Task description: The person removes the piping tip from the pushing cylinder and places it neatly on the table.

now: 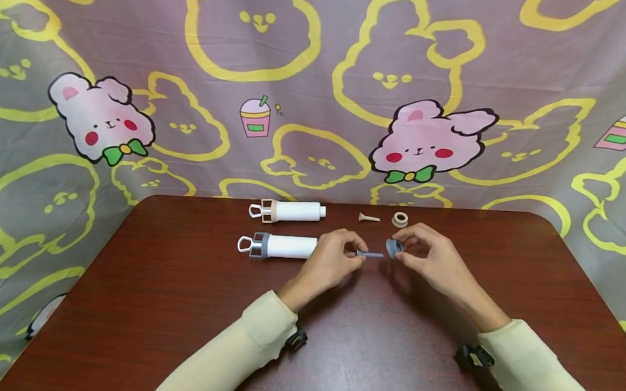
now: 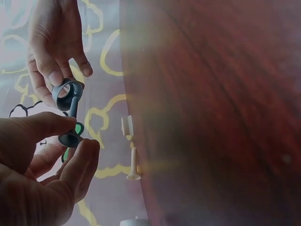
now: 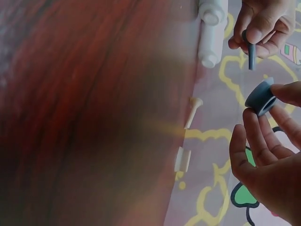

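In the head view my left hand (image 1: 328,261) pinches a blue-grey pin (image 1: 376,255) by its flared end, the thin shaft pointing right. My right hand (image 1: 439,262) holds a blue-grey flanged ring (image 1: 393,249) between thumb and fingers, its rim tilted. A small gap separates the pin's tip from the ring in that view. The right wrist view shows the pin (image 3: 251,57) apart from the ring (image 3: 257,99) too. From the left wrist, the shaft (image 2: 74,107) overlaps the ring's edge, and the flared end (image 2: 70,139) sits between thumb and fingers.
Near the table's back edge lie a beige pin (image 1: 368,218) and a beige ring (image 1: 399,225). Two white cylinders with looped handles lie to the left, one with a beige collar (image 1: 297,211), the other with a grey collar (image 1: 290,247) behind my left hand. A patterned curtain (image 1: 317,107) hangs beyond the table (image 1: 179,324).
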The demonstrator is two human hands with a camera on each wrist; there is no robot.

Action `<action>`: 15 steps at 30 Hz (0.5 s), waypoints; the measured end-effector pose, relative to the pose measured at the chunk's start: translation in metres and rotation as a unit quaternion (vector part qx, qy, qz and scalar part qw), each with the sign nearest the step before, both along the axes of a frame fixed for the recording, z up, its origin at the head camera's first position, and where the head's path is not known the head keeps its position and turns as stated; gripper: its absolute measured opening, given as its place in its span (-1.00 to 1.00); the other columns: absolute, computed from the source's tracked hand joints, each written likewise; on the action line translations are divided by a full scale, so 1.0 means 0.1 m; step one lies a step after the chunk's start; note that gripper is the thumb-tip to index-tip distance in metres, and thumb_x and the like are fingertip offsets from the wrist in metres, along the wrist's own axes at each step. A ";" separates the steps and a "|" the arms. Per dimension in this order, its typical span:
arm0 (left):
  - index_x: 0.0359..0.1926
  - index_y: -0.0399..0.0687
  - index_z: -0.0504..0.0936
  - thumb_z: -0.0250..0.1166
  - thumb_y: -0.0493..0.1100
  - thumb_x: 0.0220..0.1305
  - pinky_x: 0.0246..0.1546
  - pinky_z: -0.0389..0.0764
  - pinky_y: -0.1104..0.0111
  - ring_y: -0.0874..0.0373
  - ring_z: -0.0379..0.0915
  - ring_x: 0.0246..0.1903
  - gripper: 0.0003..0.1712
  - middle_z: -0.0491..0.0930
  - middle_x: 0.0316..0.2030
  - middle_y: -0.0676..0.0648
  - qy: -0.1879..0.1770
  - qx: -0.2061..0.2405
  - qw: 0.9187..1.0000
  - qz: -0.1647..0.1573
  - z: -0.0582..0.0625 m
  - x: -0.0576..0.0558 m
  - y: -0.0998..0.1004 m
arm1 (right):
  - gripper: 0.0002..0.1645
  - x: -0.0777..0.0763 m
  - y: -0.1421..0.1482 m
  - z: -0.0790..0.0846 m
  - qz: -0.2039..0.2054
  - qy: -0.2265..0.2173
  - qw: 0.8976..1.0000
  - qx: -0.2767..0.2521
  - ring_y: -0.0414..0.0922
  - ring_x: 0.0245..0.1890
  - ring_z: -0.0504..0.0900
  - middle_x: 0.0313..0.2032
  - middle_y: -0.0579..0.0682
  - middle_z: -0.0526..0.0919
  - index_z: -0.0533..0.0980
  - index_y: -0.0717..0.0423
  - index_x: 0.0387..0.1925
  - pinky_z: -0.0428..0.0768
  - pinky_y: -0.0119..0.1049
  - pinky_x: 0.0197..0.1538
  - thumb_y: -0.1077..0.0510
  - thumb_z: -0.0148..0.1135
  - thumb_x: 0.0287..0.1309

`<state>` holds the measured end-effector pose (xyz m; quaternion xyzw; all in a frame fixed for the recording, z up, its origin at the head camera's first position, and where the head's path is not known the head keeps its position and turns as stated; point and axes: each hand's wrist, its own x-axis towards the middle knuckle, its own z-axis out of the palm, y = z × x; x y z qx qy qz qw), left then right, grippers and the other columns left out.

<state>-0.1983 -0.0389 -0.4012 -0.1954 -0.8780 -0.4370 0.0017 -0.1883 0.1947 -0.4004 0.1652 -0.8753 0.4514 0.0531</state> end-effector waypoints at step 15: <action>-0.26 -0.08 0.76 0.43 -0.35 0.18 -0.34 0.42 0.51 0.27 0.40 -0.37 -0.88 0.62 -0.32 -0.03 -0.024 -0.058 0.998 0.026 -0.06 -0.14 0.18 | -0.70 -0.16 0.09 -0.05 -0.036 -0.014 0.998 0.046 0.03 -0.09 0.70 -0.10 0.09 0.72 0.67 0.18 -0.01 0.58 -0.21 -0.04 0.32 0.43 0.22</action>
